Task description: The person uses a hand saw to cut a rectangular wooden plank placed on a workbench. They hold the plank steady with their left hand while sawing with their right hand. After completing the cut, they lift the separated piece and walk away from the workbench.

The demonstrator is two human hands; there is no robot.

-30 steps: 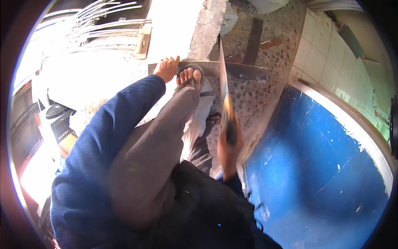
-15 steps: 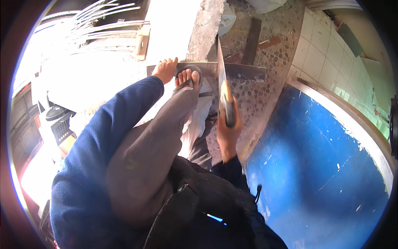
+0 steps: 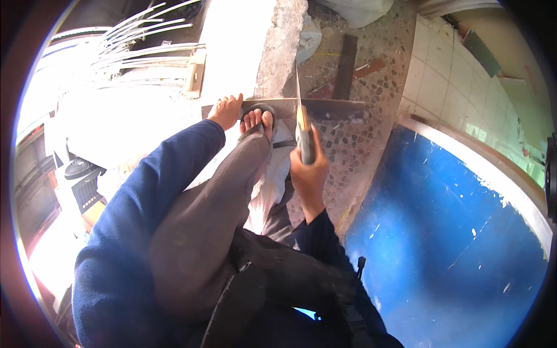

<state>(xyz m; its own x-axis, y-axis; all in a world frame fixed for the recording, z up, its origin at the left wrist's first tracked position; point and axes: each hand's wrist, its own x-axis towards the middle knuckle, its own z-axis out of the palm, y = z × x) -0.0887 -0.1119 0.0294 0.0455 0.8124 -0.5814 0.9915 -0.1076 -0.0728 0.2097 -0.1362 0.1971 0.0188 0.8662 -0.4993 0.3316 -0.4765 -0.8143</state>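
A long dark plank point(image 3: 342, 110) lies crosswise ahead of me. My left hand point(image 3: 226, 112) is closed over its far edge near the left end. Beside it, my sandalled foot point(image 3: 255, 120) rests on the same plank. My right hand point(image 3: 309, 177) is wrapped round the dark grip of a hand saw point(image 3: 303, 119) with yellow on its handle. The saw's thin blade crosses the plank right of my foot and points away from me, seen nearly edge-on. How deep the teeth sit in the wood, I cannot tell.
A blue panel point(image 3: 441, 214) with a pale edge stands close on my right, before a tiled wall point(image 3: 432, 75). Farther ahead lie another dark board point(image 3: 346, 64) and a white bag point(image 3: 309, 40), beside a rough concrete edge point(image 3: 282, 46). Pale thin tubes point(image 3: 156, 55) lie at upper left.
My right hand has pushed the saw forward, so its handle is closer to the plank. The blade shows more edge-on. My left hand and foot keep their places on the plank.
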